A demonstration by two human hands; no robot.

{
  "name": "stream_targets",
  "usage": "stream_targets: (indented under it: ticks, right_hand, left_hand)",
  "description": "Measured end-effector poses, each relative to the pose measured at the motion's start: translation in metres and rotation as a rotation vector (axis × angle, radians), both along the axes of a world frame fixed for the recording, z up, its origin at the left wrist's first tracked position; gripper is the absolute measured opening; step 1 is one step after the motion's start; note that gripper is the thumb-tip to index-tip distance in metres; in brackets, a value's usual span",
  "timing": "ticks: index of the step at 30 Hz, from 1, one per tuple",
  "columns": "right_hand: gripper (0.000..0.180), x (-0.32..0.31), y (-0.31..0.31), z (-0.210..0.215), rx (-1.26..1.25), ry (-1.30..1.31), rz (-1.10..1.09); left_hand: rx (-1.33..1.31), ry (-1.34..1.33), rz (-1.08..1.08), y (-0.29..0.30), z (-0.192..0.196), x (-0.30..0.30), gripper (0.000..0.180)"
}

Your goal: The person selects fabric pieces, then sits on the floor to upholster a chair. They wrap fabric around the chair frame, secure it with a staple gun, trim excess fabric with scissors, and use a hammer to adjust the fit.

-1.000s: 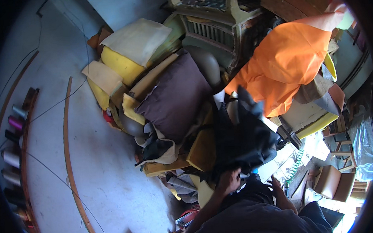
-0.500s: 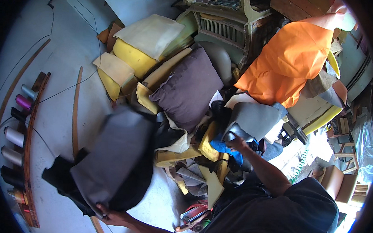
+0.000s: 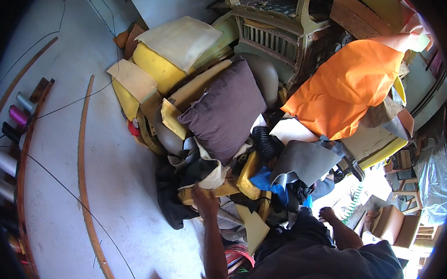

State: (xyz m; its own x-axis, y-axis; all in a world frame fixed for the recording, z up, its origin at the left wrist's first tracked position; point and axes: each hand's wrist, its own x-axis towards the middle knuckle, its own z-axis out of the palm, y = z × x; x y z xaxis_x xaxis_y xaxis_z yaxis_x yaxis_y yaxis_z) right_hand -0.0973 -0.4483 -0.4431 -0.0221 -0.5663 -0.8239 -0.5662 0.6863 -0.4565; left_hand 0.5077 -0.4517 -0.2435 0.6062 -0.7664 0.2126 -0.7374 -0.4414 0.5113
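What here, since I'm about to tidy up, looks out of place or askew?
The pile looks jumbled: its dark purple cushion lies tilted among yellow foam pieces, black cloth sags from the pile's lower left edge, and the orange sheet is creased and bunched. I can't make out any spill.

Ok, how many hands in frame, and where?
2: left hand in front of a yellowish foam strip, right hand between the dark trousers and green coil. No others visible.

2 hands [image 3: 206,204], 1 dark purple pillow [image 3: 227,109], 1 orange sheet [image 3: 348,86], 1 green coiled hose [image 3: 353,203], 1 slatted wooden frame [image 3: 268,37], 5+ thread spools [image 3: 18,115].
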Motion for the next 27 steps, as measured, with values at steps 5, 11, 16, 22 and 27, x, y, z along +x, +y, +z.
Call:
stream_targets:
  ticks: [5, 11, 16, 22, 27]
  right_hand:
    - [0.018, -0.097, 0.056, 0.026, 0.048, -0.172, -0.571]
    - [0.022, -0.024, 0.067, 0.038, 0.063, 0.042, -0.415]
    - [0.03, 0.045, 0.035, 0.046, -0.246, 0.463, 0.531]
    - [0.034, 0.037, -0.004, 0.07, 0.017, -0.121, -0.229]
    - [0.035, 0.036, -0.012, 0.078, -0.049, -0.188, -0.279]
  left_hand:
    - [0.409, -0.109, -0.036, -0.073, -0.035, -0.011, 0.114]
    - [0.588, -0.079, -0.201, -0.064, -0.09, 0.011, 0.065]
    - [0.078, 0.666, -0.014, 0.01, -0.003, 0.019, 0.045]
    - [-0.591, 0.705, 0.177, 0.033, 0.14, 0.064, 0.03]
    - [-0.845, 0.976, -0.343, 0.003, 0.167, 0.101, 0.047]
